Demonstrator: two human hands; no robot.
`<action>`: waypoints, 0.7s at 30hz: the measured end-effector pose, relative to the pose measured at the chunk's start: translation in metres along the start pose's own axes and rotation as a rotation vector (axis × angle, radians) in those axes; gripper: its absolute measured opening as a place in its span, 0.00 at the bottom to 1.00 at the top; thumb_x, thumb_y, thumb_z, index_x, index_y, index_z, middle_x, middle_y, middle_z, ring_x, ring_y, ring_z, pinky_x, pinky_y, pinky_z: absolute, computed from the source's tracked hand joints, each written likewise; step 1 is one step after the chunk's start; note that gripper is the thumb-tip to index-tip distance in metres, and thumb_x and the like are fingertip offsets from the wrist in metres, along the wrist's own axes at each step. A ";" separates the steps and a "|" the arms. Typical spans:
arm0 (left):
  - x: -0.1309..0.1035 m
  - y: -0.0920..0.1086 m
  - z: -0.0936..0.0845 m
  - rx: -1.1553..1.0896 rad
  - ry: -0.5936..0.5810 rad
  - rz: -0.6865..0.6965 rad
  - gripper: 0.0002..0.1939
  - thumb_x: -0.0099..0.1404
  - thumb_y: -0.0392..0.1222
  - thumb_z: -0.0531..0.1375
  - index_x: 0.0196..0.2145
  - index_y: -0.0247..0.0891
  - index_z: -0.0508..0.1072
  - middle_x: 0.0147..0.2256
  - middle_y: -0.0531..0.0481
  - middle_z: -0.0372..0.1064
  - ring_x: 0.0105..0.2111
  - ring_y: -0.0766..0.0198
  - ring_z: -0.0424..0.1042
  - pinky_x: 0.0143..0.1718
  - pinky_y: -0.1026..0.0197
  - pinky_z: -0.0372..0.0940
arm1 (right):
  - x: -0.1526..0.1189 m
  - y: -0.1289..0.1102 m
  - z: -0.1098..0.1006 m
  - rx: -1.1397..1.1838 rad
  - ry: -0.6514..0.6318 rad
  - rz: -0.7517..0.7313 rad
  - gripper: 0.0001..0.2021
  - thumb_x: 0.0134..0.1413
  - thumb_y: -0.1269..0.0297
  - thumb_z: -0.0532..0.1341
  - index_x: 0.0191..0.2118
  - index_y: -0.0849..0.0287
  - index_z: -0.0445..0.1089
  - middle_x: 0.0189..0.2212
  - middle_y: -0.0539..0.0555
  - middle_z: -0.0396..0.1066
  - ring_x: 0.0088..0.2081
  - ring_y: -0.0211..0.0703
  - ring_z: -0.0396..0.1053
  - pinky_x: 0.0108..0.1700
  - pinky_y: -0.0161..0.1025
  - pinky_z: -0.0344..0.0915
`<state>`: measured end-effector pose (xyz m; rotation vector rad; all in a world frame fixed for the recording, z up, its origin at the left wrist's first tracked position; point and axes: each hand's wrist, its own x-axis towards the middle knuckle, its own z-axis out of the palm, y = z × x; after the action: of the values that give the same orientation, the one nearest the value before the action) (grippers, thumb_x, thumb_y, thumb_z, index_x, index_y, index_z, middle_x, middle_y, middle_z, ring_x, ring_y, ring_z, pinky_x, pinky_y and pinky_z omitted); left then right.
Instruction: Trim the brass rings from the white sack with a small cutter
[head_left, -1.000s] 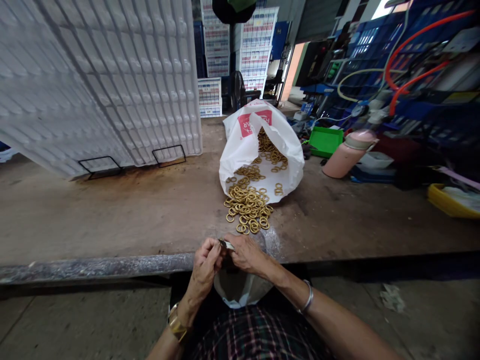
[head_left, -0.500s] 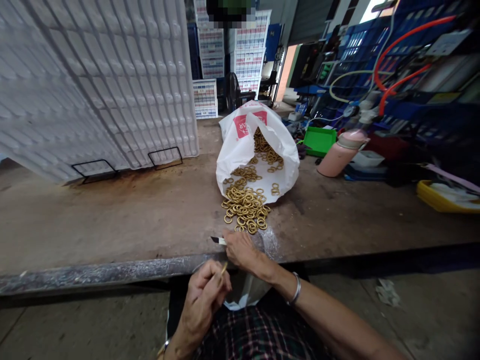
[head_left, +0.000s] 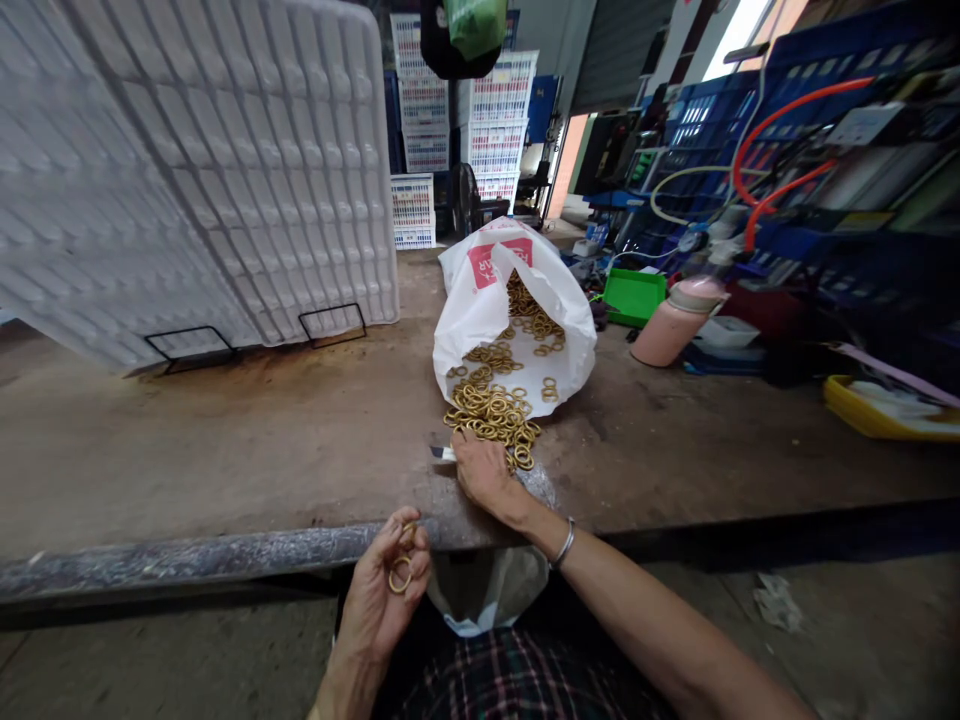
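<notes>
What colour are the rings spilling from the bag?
The rings are brassy gold, clearest in the head view.

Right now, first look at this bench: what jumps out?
The open white bag mid-bench, with gold-coloured rings spilled from its mouth onto the bench, right up to the right hand. Next, the tall ribbed white panels standing on the left, then the pink bottle right of the bag.
</notes>
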<state>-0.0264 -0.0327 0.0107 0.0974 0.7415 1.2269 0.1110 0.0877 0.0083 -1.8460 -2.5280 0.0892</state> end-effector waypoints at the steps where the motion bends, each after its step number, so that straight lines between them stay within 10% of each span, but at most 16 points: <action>1: 0.001 0.000 -0.002 -0.030 0.015 -0.014 0.13 0.48 0.38 0.66 0.32 0.33 0.70 0.25 0.51 0.64 0.18 0.75 0.57 0.14 0.73 0.49 | 0.001 0.000 0.001 0.001 0.006 0.004 0.13 0.56 0.74 0.45 0.42 0.61 0.64 0.39 0.62 0.67 0.34 0.47 0.70 0.31 0.38 0.62; 8: 0.009 0.001 -0.002 0.054 0.067 0.065 0.14 0.47 0.41 0.67 0.23 0.32 0.65 0.27 0.50 0.65 0.26 0.68 0.65 0.16 0.72 0.54 | -0.007 0.004 -0.001 0.143 0.012 -0.041 0.11 0.51 0.73 0.50 0.40 0.62 0.64 0.36 0.59 0.68 0.34 0.44 0.67 0.32 0.36 0.58; 15: 0.023 -0.007 0.006 0.565 0.102 0.328 0.24 0.54 0.51 0.62 0.45 0.38 0.62 0.25 0.54 0.64 0.19 0.72 0.59 0.14 0.72 0.50 | -0.031 0.005 -0.018 0.985 -0.126 -0.175 0.09 0.53 0.64 0.51 0.27 0.61 0.63 0.21 0.47 0.60 0.26 0.34 0.58 0.29 0.31 0.52; 21: 0.030 -0.010 0.007 0.727 0.093 0.337 0.18 0.56 0.54 0.59 0.35 0.35 0.66 0.20 0.57 0.58 0.15 0.74 0.50 0.15 0.71 0.45 | -0.042 0.005 -0.016 1.350 -0.340 -0.164 0.10 0.50 0.59 0.53 0.28 0.60 0.62 0.17 0.42 0.52 0.19 0.30 0.48 0.22 0.29 0.47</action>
<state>-0.0103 -0.0078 -0.0019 0.7927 1.2631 1.2268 0.1297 0.0498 0.0252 -1.0425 -1.7591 1.6782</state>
